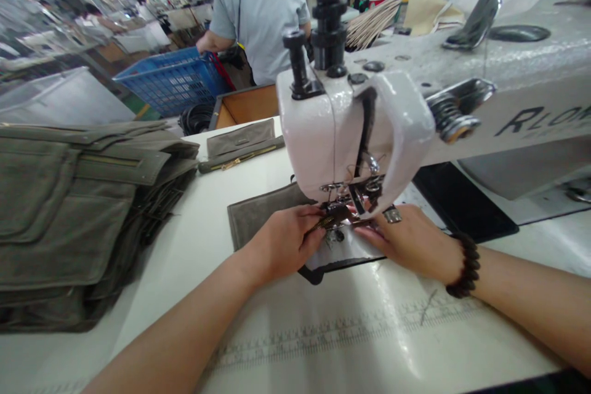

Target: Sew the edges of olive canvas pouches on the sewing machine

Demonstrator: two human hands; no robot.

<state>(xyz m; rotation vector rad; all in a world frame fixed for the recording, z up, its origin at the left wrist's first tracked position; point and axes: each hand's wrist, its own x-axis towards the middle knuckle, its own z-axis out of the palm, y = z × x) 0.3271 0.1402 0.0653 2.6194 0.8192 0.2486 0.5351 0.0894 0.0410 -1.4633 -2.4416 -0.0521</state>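
My left hand (284, 243) pinches a dark zipper with a brass-coloured edge (330, 220) just in front of the presser foot (355, 197) of a white industrial sewing machine (355, 135). My right hand (406, 243) lies on the work from the other side, its fingertips close to the foot and partly hidden by the machine head. Under both hands, a grey suede panel (258, 217) lies flat on the machine bed. The needle point is hidden.
A stack of olive canvas bags (69, 221) stands on the white table (194, 246) at the left. Beyond it lies a grey panel with a zipper (240, 148). A co-worker (258, 18) holds a blue plastic crate (173, 81) at the back.
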